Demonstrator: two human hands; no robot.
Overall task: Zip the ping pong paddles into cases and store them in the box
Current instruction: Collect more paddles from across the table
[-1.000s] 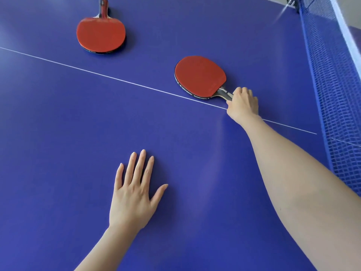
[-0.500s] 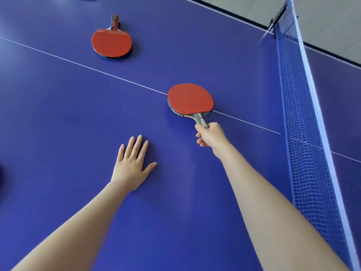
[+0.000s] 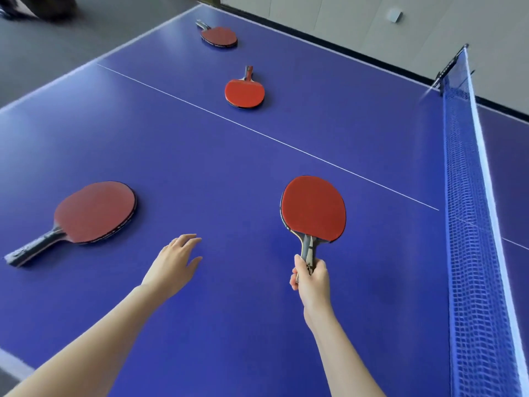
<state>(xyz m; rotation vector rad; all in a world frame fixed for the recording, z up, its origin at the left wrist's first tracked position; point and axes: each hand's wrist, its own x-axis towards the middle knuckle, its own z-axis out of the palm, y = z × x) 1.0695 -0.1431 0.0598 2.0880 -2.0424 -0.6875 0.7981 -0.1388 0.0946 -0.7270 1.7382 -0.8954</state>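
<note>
Gripping paddle (image 3: 313, 209) handle, right hand (image 3: 310, 277) raised; left hand (image 3: 174, 263) relaxed, fingers loose, over table (image 3: 229, 167).

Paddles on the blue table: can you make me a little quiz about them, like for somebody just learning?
1. How many paddles lie on or above the table?
2. True or false: the left hand grips a paddle.
3. The right hand grips the held paddle by: A the handle, B the red face, C the rim.
Key: 1. Four: the held paddle, near paddle, middle paddle, far paddle. 2. False; it holds nothing. 3. A.
</note>
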